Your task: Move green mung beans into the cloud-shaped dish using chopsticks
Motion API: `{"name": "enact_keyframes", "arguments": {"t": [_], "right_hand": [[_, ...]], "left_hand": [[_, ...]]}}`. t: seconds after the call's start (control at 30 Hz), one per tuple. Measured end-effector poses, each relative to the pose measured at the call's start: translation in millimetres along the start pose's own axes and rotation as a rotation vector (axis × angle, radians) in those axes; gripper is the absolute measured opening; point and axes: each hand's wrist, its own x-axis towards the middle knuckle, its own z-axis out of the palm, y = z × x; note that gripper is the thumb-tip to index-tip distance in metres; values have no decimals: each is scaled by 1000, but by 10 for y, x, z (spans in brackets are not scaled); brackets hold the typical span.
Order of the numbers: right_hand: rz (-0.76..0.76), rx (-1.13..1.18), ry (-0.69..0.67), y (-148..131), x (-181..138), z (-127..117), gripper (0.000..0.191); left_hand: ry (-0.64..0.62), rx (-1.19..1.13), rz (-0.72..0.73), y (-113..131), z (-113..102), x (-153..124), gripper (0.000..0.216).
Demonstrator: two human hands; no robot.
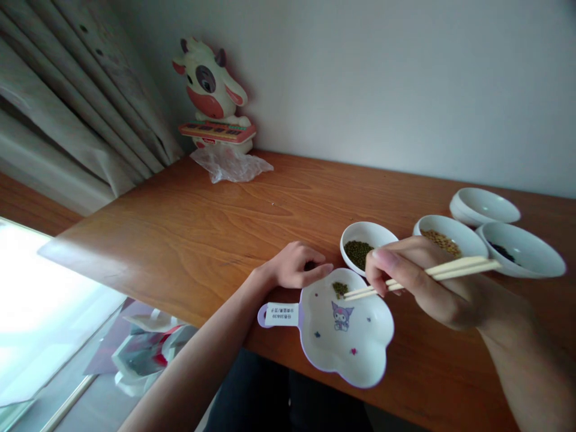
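Note:
My right hand (420,279) is closed round a pair of wooden chopsticks (454,268). Their tips rest at a small heap of green beans (340,289) in the flower-shaped white plate (355,354), which has a cartoon figure and a labelled handle. My left hand (297,266) rests on the table against the plate's upper left rim, fingers curled with nothing seen in them. Just behind the plate a small white bowl (365,231) holds more green beans.
Three more white bowls stand at the right: one with tan grains (443,229), one with dark grains (524,255), one seemingly with nothing in it (485,206). A cow toy (211,96) and crumpled plastic (230,163) sit at the back left. The table edge (135,282) drops off at left.

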Motion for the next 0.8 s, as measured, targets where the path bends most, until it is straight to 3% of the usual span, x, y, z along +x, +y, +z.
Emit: {"name": "enact_keyframes", "arguments": {"t": [0.17,0.23,0.57,0.8], "right_hand": [[35,2,202,124,-191,-296,64],[44,23,226,148,-239,-352,68],[8,44,-87,-55,-67,13,51],[-33,92,-135,-54,3,116,41]], "left_hand": [[-14,27,-14,3,-7,8,52],[-12,25,-19,4,-7,6,52],[13,3,-14,-1,6,-10,52],[27,-12,16,-38,18,-9,50]]}}
